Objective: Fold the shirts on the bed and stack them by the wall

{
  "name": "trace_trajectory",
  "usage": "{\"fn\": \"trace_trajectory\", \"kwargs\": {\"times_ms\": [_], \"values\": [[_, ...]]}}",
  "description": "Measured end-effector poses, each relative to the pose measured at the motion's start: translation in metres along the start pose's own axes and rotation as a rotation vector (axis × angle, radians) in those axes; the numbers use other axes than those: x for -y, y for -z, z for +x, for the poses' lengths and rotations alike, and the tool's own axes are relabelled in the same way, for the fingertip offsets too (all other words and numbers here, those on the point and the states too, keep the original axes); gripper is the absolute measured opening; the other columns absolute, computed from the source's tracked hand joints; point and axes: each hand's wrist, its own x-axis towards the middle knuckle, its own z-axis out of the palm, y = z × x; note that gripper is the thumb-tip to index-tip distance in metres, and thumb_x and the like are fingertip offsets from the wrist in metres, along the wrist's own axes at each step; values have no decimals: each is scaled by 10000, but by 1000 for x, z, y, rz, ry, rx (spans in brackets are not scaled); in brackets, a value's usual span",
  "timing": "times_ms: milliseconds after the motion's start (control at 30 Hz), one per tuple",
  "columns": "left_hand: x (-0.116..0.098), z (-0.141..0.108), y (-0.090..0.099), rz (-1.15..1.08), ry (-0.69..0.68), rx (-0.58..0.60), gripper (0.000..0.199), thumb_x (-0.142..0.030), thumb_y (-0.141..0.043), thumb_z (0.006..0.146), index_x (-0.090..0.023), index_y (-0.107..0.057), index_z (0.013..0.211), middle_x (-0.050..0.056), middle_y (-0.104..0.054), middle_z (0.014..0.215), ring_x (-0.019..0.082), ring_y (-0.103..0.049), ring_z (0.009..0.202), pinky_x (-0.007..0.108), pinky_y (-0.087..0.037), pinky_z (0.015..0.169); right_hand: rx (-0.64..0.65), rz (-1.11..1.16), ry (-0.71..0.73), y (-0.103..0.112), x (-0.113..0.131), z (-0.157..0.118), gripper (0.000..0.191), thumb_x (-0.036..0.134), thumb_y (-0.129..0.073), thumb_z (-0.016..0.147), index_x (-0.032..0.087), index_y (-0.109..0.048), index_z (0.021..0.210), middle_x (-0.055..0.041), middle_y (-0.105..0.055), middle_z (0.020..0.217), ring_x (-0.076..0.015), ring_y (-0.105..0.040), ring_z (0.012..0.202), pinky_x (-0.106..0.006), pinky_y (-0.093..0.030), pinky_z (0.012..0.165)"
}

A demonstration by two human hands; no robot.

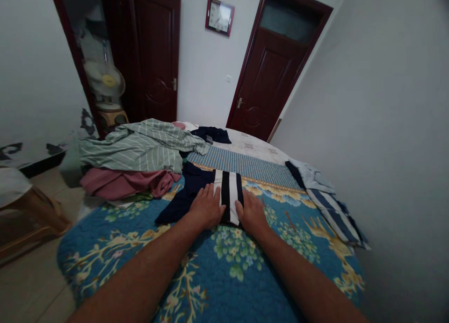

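Observation:
A dark navy garment with white and black bands (225, 192) lies partly folded on the blue floral bed cover (242, 262). My left hand (207, 207) rests flat on it, fingers stretched over the navy part and the first white band. At the garment's right edge lies my right hand (251, 211), its fingers extended and its thumb touching the white band. Neither hand is gripping the cloth.
A green striped cloth (140, 147) and a pink cloth (126, 183) are heaped at the left. Another dark garment (212, 134) lies at the far end. Folded clothes (331, 211) are stacked along the right edge. A wooden stool (31, 211) stands at the left.

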Motion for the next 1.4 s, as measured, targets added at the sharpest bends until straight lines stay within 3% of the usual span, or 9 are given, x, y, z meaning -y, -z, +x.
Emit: {"fn": "trace_trajectory", "kwargs": {"times_ms": [200,300,500,667,800,933,1100,1233,1400], "values": [[-2,1,5,42,4,20,768,-435,-474,1023,1,-395,1651,329,-340,1730,469,-299,1633,580,-244,1302,15,42,19,15,2,-22,645,446,-539,1011,152,-537,1586,-234,-645,1472,-410,-559,1412,-618,-406,1198],[-1,1,11,64,6,1,737,-381,-478,1013,14,-423,1633,327,-393,1705,456,-349,1614,559,-240,1307,28,145,-59,17,6,-5,701,460,-596,969,127,-524,1582,-228,-695,1388,-388,-629,1320,-556,-475,1145],[3,4,13,87,-14,-27,672,-320,-477,1010,-1,-487,1601,312,-470,1664,434,-415,1581,561,-244,1310,115,635,-406,6,13,48,683,382,-680,883,188,-550,1524,-94,-794,1108,-268,-768,982,-392,-612,877],[2,3,18,111,-46,-54,652,-326,-483,1019,-24,-511,1597,298,-490,1655,446,-415,1577,598,-237,1310,145,817,-456,2,8,63,723,203,-655,753,191,-605,1474,-45,-789,1004,-211,-738,806,-308,-582,703],[-1,1,24,118,-134,-151,642,-392,-604,987,-140,-565,1577,223,-561,1622,418,-415,1581,590,-225,1329,109,866,-459,18,-27,62,754,233,-682,732,202,-621,1483,-23,-769,930,-197,-698,723,-291,-544,639],[-2,1,26,125,-188,-251,580,-367,-623,996,-176,-600,1543,187,-611,1578,383,-459,1558,577,-281,1322,72,740,-458,46,-92,54,710,254,-708,728,197,-667,1434,-31,-780,970,-200,-707,778,-300,-548,695],[4,6,27,124,-174,-290,498,-306,-607,1012,-179,-638,1492,177,-681,1487,361,-545,1491,563,-348,1295,-44,254,-382,62,-150,29,479,343,-624,866,145,-747,1284,-84,-755,932,-265,-709,919,-417,-574,908],[10,11,25,121,-170,-280,458,-284,-600,1013,-194,-659,1458,163,-708,1449,356,-584,1447,561,-372,1278,-203,52,-79,53,-135,21,464,355,-488,1013,157,-715,1367,-190,-699,1358,-324,-603,1330,-517,-444,1197],[16,15,19,83,-155,-270,439,-267,-614,999,-205,-674,1430,170,-708,1438,347,-616,1403,524,-416,1243,85,-119,13,37,-89,18,594,509,-441,1098,236,-526,1618,-152,-451,1701,-384,-356,1591,-642,-303,1275]]}}
